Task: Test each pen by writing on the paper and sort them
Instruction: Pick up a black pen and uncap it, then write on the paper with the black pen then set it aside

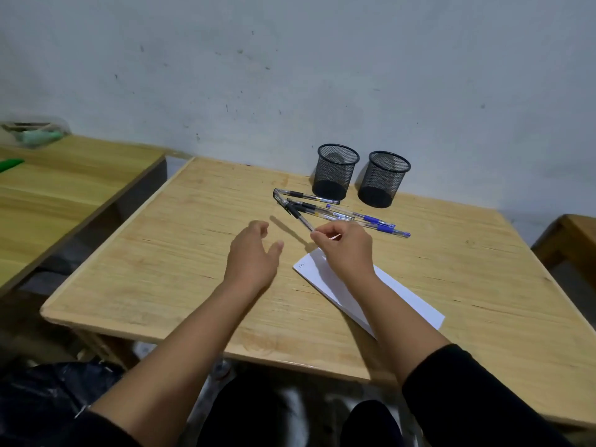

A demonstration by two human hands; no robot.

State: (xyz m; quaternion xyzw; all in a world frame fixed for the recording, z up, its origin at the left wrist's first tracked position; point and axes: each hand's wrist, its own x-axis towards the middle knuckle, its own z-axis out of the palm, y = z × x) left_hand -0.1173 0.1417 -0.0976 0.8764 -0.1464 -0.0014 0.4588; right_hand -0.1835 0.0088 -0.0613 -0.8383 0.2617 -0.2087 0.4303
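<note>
Several clear pens (338, 211) with black or blue grips lie in a loose pile near the back of the wooden table (180, 253). My right hand (346, 250) pinches the near end of one black-gripped pen (295, 212), which slants up and away to the left above the table. A white sheet of paper (416, 304) lies under my right wrist, with a small mark near its far corner. My left hand (253, 258) hovers over the table to the left, fingers relaxed and holding nothing. Two black mesh pen cups (337, 172) (383, 179) stand behind the pens.
The wall rises just behind the cups. A second wooden table (64, 188) stands to the left with a green object (11, 164) and a clear container (35, 130) on it. A wooden piece of furniture (571, 243) is at the right edge.
</note>
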